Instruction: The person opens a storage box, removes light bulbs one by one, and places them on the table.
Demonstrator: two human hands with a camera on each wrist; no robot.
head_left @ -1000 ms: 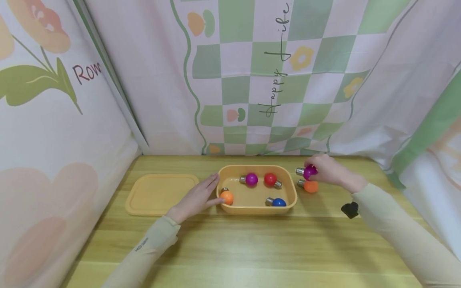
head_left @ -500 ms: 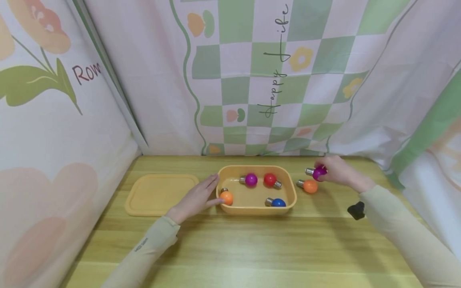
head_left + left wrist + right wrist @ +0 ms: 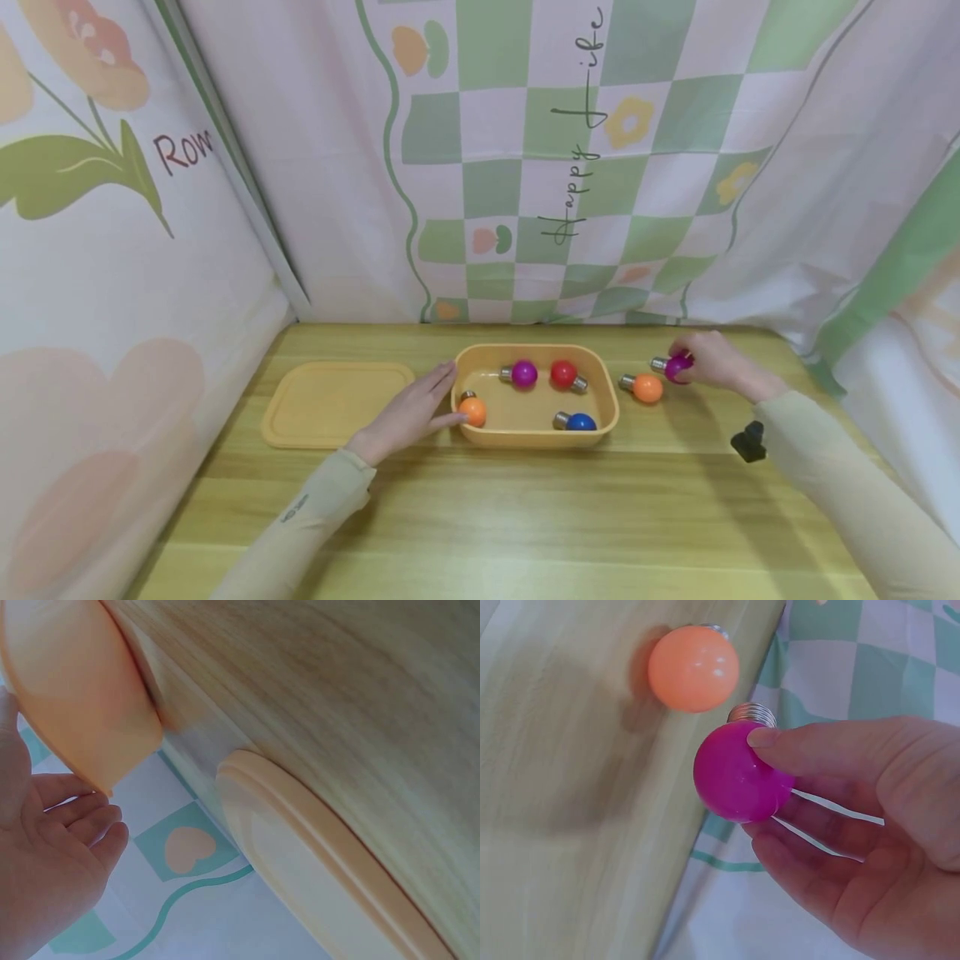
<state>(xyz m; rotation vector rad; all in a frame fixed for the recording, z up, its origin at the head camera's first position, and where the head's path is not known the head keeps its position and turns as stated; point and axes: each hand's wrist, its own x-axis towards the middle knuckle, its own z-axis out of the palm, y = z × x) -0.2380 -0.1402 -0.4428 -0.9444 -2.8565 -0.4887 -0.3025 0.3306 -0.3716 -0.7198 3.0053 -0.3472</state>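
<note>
Pinched between thumb and fingers of the right hand (image 3: 712, 362) is a purple bulb (image 3: 678, 369), its metal base pointing left; the right wrist view shows this purple bulb (image 3: 739, 774) too. An orange bulb (image 3: 647, 388) lies on the table just left of it, not touched. The left hand (image 3: 408, 414) rests with extended fingers at the left end of a yellow box (image 3: 536, 437). Inside the box are a purple bulb (image 3: 523, 374), a red bulb (image 3: 563, 374), a blue bulb (image 3: 581, 422) and an orange bulb (image 3: 472, 412), this last beside the left thumb.
A flat yellow lid (image 3: 337, 404) lies on the wooden table (image 3: 480, 517) left of the box, close to the left hand. Curtains with a checked print (image 3: 555, 183) hang behind the table's back edge. Printed cloth also stands along the left and right sides.
The right hand has moved right with the purple bulb, away from the orange bulb on the table, and slightly down since half a second ago. The left hand has stayed at the box.
</note>
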